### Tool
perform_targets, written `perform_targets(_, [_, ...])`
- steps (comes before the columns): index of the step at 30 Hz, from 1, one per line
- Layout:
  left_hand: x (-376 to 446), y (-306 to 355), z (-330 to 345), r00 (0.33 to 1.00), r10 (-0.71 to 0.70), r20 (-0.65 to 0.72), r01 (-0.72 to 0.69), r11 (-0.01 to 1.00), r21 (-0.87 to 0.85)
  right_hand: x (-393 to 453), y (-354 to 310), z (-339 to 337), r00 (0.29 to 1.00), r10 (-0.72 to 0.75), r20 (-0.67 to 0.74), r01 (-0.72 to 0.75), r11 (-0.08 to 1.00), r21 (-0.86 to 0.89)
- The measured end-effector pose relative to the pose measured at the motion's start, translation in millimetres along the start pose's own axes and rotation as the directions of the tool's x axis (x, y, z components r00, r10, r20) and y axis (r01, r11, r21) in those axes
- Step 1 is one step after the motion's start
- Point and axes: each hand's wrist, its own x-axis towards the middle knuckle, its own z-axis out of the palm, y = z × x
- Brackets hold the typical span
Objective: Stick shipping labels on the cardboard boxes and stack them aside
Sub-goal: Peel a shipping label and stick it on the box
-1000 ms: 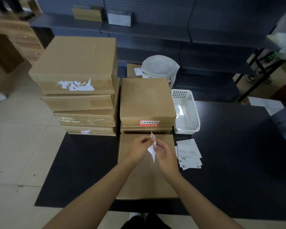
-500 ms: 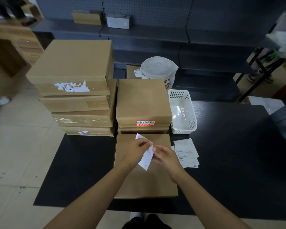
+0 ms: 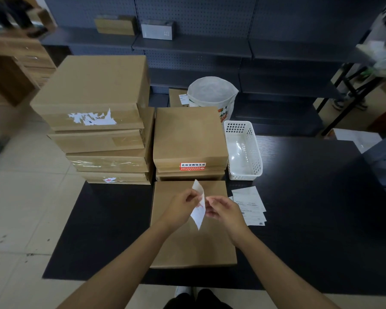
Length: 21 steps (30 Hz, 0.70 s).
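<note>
Both hands, left (image 3: 183,205) and right (image 3: 224,208), pinched label (image 3: 198,210) over bare box (image 3: 192,241); sticking undone; stacks (image 3: 103,121) waited behind.

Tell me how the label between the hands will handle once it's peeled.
The label is probably floppy: it bends between the left hand and right hand. It looks thin and light, so it may curl or stick to itself above the box.

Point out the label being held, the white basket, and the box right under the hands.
label (image 3: 198,211), head view, middle of the white sheet.
white basket (image 3: 255,152), head view, its perforated right wall.
cardboard box (image 3: 187,248), head view, bare top face.
</note>
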Motion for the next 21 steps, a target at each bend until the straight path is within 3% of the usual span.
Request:
perform_targets(9, [0.0,-5.7,1.8,0.997,0.012,0.079,-0.016,0.999,0.048,2.5,-3.5,3.0,0.997,0.075,0.026,-0.077,0.994,0.081])
perform_targets(15, [0.1,-4.2,3.0,0.997,-0.050,0.052,0.056,0.991,-0.120,5.4,-5.1,1.1,0.990,0.127,0.067,-0.135,0.981,0.141])
perform_targets(21, [1.5,-2.9,0.9,0.998,-0.058,0.013,0.059,0.987,-0.150,8.6,-10.2,1.1,0.988,0.134,0.077,-0.145,0.975,0.170])
